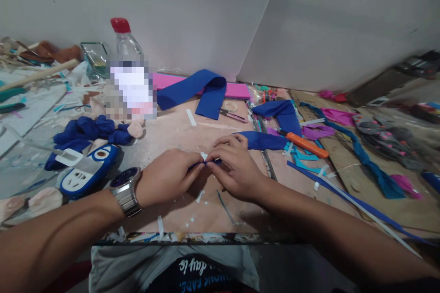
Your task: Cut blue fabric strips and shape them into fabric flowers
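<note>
My left hand (pixel 173 176), with a watch (pixel 125 187) at its wrist, pinches one end of a small piece of dark blue ribbon (pixel 205 163) over the middle of the table. The fingers of my right hand (pixel 237 167) are closed on the same piece from the other side, and the two hands nearly meet. A bit of white shows just behind the fingertips. Beyond my right hand lies a flat blue fabric strip (pixel 263 140). A folded, wider blue strip (pixel 209 91) rests further back, beside small pink-handled scissors (pixel 233 116).
At left are a blue-and-white power strip (pixel 87 174), scrunched blue fabric (pixel 92 130) and a red-capped bottle (pixel 129 41). To the right lie an orange-handled cutter (pixel 307 144), a teal strip (pixel 373 165) and cardboard (pixel 357 192). A pink box (pixel 237 91) stands by the wall.
</note>
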The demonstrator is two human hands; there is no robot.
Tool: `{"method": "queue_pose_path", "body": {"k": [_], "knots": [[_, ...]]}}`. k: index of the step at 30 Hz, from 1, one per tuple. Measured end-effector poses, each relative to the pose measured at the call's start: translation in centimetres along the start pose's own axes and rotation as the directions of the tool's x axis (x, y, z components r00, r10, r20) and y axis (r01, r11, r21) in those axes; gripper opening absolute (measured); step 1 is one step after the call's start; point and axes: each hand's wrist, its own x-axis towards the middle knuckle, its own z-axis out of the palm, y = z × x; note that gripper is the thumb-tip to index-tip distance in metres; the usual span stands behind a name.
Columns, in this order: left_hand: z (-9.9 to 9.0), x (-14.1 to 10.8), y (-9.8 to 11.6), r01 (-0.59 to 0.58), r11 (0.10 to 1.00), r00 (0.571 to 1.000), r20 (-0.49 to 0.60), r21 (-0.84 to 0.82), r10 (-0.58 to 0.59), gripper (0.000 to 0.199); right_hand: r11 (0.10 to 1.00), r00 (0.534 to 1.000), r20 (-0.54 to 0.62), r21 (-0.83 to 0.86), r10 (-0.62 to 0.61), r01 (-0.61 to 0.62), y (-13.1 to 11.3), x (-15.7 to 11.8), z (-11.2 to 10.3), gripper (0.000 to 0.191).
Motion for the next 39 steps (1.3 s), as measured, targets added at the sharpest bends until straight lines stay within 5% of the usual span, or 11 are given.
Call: {"method": "queue_pose_path", "body": {"k": [6, 10, 15, 20, 27, 33, 39], "knots": [[-0.1, 0.0, 0.4, -0.009, 0.998, 1.0, 0.007, -0.068, 0.009, 0.028, 1.0, 1.0, -0.012, 0.025, 0.002, -0.002, -0.1, 0.0, -0.1, 0.005], [-0.5, 0.1, 0.6, 0.031, 0.965, 0.998, 0.062, -0.261, -0.016, 0.023, 0.999, 1.0, -0.027, 0.037, 0.011, -0.01, 0.0, 0.0, -0.1, 0.005], [-0.3, 0.2, 0.1, 0.247, 0.603, 0.948, 0.318, -0.759, 0.012, 0.023, 0.998, 0.997, -0.068, 0.061, 0.023, -0.019, 0.1, -0.1, 0.0, 0.005], [0.0, 0.5, -0.6, 0.323, 0.372, 0.92, 0.381, -0.87, 0.091, 0.025, 0.998, 0.997, -0.074, 0.066, -0.001, 0.005, 0.1, -0.1, 0.0, 0.005], [0.6, 0.7, -0.6, 0.28, 0.496, 0.945, 0.328, -0.822, 0.011, 0.033, 0.998, 0.998, -0.07, 0.067, -0.006, 0.01, 0.2, -0.1, 0.1, 0.006], [0.9, 0.7, -0.7, 0.294, 0.429, 0.932, 0.356, -0.854, 0.069, 0.037, 0.997, 0.996, -0.083, 0.077, 0.01, -0.003, 0.3, -0.1, 0.1, 0.006], [1.2, 0.7, -0.8, 0.266, 0.46, 0.932, 0.348, -0.847, 0.102, 0.037, 0.994, 0.997, -0.064, 0.095, -0.042, 0.048, 0.2, -0.1, -0.1, 0.009]]}}
